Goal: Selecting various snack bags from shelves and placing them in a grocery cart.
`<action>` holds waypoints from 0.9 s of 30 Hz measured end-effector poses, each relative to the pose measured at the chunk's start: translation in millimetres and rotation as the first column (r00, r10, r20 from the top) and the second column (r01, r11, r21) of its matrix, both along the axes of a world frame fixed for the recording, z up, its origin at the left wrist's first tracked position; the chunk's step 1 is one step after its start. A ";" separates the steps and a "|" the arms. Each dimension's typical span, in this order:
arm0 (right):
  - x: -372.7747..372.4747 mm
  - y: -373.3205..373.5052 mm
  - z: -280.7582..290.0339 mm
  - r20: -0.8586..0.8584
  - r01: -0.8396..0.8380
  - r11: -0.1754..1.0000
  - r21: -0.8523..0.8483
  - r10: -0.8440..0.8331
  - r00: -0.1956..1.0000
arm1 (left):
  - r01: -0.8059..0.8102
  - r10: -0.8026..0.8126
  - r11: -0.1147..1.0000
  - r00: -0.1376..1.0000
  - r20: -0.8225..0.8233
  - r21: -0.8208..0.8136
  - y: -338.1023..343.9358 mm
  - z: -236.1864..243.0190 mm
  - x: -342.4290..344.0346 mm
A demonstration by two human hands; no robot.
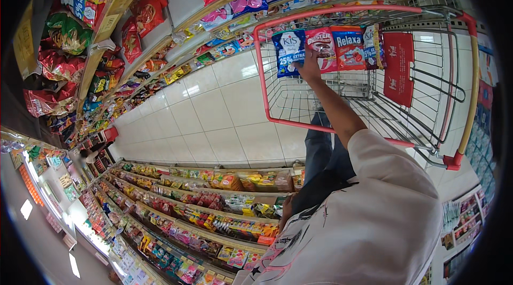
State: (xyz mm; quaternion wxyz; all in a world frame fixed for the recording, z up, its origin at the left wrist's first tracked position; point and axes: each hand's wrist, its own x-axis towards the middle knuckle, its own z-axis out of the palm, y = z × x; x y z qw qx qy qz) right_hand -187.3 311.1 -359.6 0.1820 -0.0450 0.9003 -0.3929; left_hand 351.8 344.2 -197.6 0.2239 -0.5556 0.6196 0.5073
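Note:
My right hand reaches into a shopping cart with red rails. It pinches the right edge of a blue candy bag, the thumb on its front and the other fingers partly hidden. That bag stands at the left end of an upright row. Beside it are a pink-red candy bag, touching or very near my fingers, a red and blue candy bag and a narrower blue and white candy bag. My left hand hangs low at my side, mostly covered by my clothing; its fingers do not show.
Shelves of bagged sweets run along the far side; another stocked shelf lines the near side. White tile floor lies between them. A red panel hangs inside the cart. Someone is far down the aisle.

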 end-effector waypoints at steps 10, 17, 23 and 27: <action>2.7 -27.3 32.9 0.032 -0.358 0.835 0.418 0.380 0.924 | -0.296 0.276 0.939 0.953 0.128 0.177 17.7 -0.7 5.0; -7.5 -15.4 38.4 0.148 -0.432 0.885 0.173 0.411 0.900 | -0.265 0.262 0.960 0.964 0.040 0.090 -7.1 9.3 -6.5; -12.0 23.2 38.8 0.109 -0.360 0.924 -0.130 0.375 0.921 | -0.319 0.330 0.932 0.943 -0.044 0.173 -20.1 -8.0 15.6; -15.4 52.6 78.1 0.127 -0.269 0.900 -0.342 0.328 0.936 | -0.369 0.392 0.898 0.918 -0.058 0.240 -27.7 -49.7 31.1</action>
